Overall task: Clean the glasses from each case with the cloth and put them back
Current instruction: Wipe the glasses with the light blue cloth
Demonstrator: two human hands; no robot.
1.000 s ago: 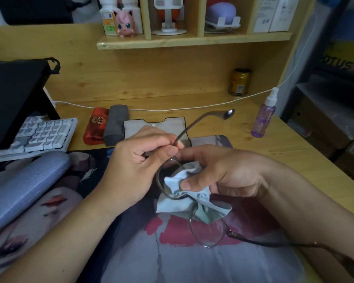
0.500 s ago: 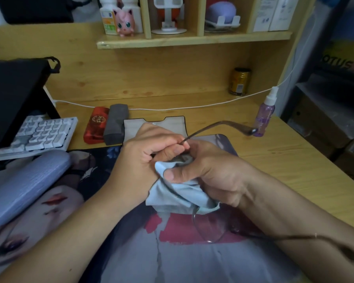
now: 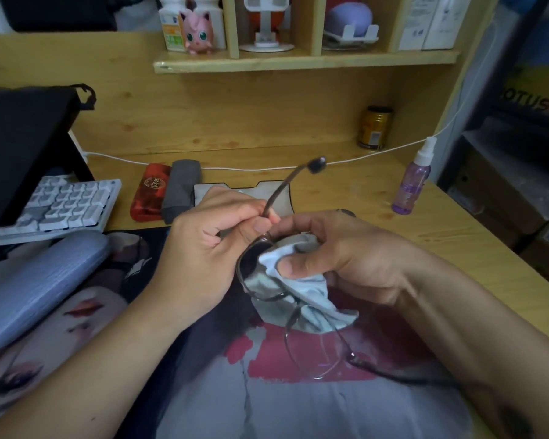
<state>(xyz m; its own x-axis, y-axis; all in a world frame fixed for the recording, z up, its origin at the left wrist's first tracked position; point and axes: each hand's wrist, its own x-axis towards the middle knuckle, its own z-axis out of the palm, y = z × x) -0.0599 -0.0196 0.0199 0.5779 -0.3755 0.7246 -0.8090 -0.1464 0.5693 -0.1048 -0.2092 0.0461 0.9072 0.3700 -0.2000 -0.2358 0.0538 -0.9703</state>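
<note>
- While both hands work above the mat (image 3: 298, 413), one pair of glasses (image 3: 268, 274) is held in the air between them, temples unfolded.
- The left hand (image 3: 203, 248) pinches the frame at the far hinge.
- The right hand (image 3: 336, 255) pinches one cloth (image 3: 301, 296) round the far lens, thumb on top.
- Three cases are in view: a lilac one (image 3: 35, 286) at the left, a red (image 3: 149, 191) and a grey (image 3: 179, 190) touching behind the hands.
- One spray bottle (image 3: 412, 182) stands apart on the right, with bare desk (image 3: 476, 248) before it up to the edge.
</note>
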